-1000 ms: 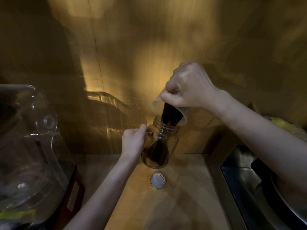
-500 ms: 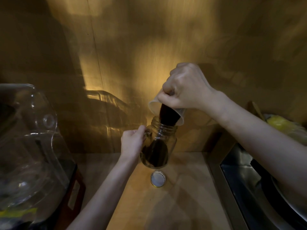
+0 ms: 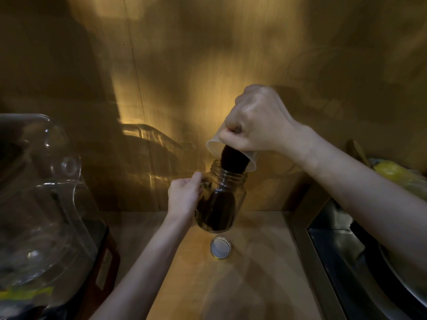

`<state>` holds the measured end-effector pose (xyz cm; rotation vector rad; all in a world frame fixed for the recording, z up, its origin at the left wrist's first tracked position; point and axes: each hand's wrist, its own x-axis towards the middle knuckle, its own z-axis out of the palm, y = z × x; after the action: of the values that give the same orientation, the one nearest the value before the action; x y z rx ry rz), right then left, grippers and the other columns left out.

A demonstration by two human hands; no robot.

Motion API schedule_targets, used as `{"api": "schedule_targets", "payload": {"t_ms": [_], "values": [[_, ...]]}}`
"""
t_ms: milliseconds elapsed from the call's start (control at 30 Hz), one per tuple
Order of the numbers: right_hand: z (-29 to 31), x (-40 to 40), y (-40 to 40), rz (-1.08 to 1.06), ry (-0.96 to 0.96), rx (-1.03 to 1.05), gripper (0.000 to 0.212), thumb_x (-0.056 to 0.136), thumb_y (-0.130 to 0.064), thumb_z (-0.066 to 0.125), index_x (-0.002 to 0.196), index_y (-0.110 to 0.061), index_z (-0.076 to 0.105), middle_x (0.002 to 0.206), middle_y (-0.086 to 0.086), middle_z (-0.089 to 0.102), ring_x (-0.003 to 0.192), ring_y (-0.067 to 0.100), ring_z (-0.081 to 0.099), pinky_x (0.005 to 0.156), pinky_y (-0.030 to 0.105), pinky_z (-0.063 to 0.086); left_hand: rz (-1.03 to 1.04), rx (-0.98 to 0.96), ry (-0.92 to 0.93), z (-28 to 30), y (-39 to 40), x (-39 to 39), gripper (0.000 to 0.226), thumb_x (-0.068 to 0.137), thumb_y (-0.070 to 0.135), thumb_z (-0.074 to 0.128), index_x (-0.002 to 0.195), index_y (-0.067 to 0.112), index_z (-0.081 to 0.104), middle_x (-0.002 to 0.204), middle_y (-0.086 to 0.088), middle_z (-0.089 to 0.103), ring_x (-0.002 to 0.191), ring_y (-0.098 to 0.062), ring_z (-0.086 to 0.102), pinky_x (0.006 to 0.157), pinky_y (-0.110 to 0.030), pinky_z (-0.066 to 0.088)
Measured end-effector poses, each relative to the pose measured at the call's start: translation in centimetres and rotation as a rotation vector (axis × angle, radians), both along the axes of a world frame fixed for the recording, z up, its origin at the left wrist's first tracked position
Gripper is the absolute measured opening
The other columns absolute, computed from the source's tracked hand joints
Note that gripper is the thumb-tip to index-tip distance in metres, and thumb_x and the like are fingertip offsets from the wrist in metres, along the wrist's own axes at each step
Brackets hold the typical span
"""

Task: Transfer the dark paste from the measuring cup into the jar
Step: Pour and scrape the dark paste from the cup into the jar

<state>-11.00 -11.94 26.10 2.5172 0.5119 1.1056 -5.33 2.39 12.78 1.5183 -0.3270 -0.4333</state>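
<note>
Above the desk [image 3: 265, 262], the right hand [image 3: 258, 121] is clenching the upturned measuring cup [image 3: 213, 146], tilting its mouth over the jar [image 3: 221, 199]. Dark paste [image 3: 233, 160] is sliding from cup into jar as one thick column. The left hand [image 3: 183, 195] is wrapping closed around the jar's side, with the lid [image 3: 220, 247] lying just in front.

A small round lid [image 3: 220, 247] lies flat on the wooden desk [image 3: 254, 273], pale inner face up with a gold rim. At the far left stands a large clear plastic container [image 3: 39, 199] on a dark base. A steel sink [image 3: 346, 250] borders the desk's right edge, with something yellow [image 3: 390, 170] behind it.
</note>
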Motion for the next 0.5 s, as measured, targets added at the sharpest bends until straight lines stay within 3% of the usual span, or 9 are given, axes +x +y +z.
{"api": "schedule_targets", "payload": {"t_ms": [300, 500], "values": [[0.14, -0.03, 0.27, 0.032, 0.011, -0.032, 0.034, 0.065, -0.012, 0.056, 0.035, -0.013, 0.042, 0.03, 0.003, 0.036, 0.031, 0.02, 0.031, 0.043, 0.025, 0.032, -0.023, 0.005, 0.016, 0.23, -0.05, -0.14, 0.045, 0.083, 0.024, 0.052, 0.039, 0.02, 0.042, 0.031, 0.009, 0.036, 0.044, -0.014, 0.033, 0.051, -0.027, 0.03], [0.19, -0.02, 0.47, 0.02, 0.016, -0.032, 0.033, 0.065, -0.011, 0.056, 0.036, -0.013, 0.042, 0.03, 0.005, 0.037, 0.03, 0.023, 0.035, 0.04, 0.028, 0.038, -0.022, -0.003, 0.041, 0.38, -0.02, -0.38, 0.044, 0.084, 0.022, 0.051, 0.041, 0.02, 0.041, 0.03, 0.008, 0.034, 0.038, -0.01, 0.031, 0.048, -0.026, 0.028]]}}
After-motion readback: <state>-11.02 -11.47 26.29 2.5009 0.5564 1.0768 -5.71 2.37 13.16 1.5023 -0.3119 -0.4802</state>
